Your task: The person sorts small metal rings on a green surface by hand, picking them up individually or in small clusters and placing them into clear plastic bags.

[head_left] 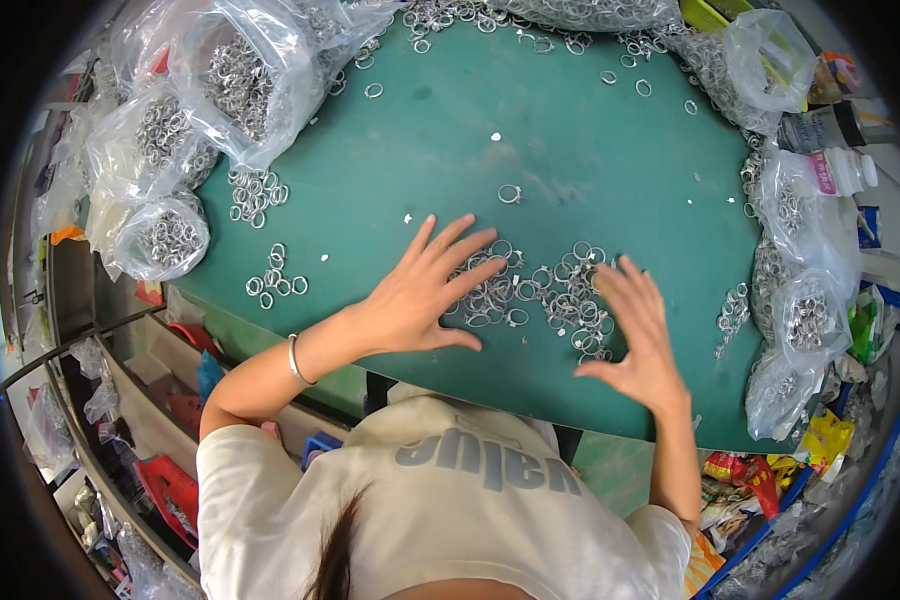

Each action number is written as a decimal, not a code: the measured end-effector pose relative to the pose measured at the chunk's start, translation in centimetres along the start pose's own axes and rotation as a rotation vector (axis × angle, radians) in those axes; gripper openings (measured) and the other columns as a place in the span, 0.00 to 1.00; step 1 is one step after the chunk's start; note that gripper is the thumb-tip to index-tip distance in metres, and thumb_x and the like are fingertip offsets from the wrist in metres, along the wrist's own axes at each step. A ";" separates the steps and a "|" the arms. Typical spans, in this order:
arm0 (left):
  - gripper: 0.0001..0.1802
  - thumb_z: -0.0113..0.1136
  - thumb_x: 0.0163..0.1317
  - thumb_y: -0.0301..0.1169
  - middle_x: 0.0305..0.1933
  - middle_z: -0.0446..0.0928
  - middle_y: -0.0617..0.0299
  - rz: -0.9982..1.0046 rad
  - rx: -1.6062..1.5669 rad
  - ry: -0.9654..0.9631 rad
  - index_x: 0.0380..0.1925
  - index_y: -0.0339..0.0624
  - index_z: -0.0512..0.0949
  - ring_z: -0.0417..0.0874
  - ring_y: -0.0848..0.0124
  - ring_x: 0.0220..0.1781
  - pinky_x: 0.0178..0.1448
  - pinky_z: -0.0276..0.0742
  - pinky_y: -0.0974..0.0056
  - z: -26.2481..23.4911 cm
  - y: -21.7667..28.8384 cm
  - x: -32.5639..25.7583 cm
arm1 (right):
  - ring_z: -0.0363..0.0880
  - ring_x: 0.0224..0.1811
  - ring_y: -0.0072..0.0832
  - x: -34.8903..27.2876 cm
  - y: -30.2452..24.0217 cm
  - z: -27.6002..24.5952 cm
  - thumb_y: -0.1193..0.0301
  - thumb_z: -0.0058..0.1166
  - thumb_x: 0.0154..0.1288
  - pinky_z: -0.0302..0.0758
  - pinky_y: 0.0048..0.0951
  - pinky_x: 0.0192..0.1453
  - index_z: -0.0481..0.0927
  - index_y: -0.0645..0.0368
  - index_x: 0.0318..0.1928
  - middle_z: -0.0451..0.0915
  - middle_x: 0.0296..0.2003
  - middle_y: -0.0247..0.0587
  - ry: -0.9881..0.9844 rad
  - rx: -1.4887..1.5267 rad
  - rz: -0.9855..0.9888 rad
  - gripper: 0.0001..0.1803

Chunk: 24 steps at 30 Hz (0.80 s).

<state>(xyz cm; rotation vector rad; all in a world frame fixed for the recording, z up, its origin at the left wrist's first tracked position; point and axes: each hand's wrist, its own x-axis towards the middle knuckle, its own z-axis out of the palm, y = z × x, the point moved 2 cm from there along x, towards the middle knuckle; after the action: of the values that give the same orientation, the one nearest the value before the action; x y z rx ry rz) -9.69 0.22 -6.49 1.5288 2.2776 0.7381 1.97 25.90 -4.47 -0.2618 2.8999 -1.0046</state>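
The counter [390,175] carries a loose pile of metal rings, placed near the middle of the near edge and split into a left heap [490,300] and a right heap [582,318]. The two heaps meet, and the long axis of the whole pile runs left to right, roughly along the near edge; the right heap itself extends from far to near. The left hand [425,292] is located at the left side of the pile, with its fingers directed to the right and reaching over the left heap. The right hand [635,330] is located at the right side, thumb and fingers framing the outer side of the right heap. The pile thus lies between the two hands, each nearest to its own heap. Both hands are released, with fingers spread and no ring visibly grasped; contact under the fingertips cannot be determined. One single ring [510,194] lies apart from the pile, toward the far edge, and is nearer to the left hand. Clear plastic bags [240,85] of rings stand at the far left corner; further filled bags [808,325] line the right edge.
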 end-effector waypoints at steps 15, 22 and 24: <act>0.24 0.69 0.43 0.29 0.52 0.71 0.56 0.020 -0.017 0.139 0.44 0.43 0.75 0.68 0.55 0.61 0.69 0.51 0.38 1.2 -0.1 1.1 | 0.69 0.57 0.43 1.2 -0.2 3.6 0.73 0.66 0.49 0.66 0.46 0.58 0.79 0.57 0.44 0.75 0.49 0.40 0.241 0.026 -0.119 0.19; 0.18 0.65 0.48 0.29 0.53 0.68 0.55 -0.097 0.046 0.207 0.41 0.43 0.77 0.66 0.54 0.62 0.69 0.44 0.32 0.0 2.9 2.7 | 0.67 0.58 0.42 0.6 -1.2 1.9 0.73 0.63 0.51 0.59 0.48 0.62 0.79 0.59 0.43 0.74 0.51 0.40 0.309 -0.066 0.027 0.16; 0.14 0.65 0.52 0.30 0.54 0.67 0.56 -0.109 0.062 0.162 0.40 0.42 0.78 0.64 0.55 0.63 0.69 0.44 0.31 1.0 2.9 3.3 | 0.65 0.60 0.42 1.7 -3.1 2.1 0.73 0.63 0.52 0.56 0.50 0.64 0.79 0.58 0.43 0.72 0.53 0.40 0.348 -0.085 0.025 0.16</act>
<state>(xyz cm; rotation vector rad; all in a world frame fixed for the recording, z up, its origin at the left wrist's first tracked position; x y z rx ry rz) -8.23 4.34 -5.59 1.4043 2.5015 0.7947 0.95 21.93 -4.25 -0.0577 3.2516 -1.0144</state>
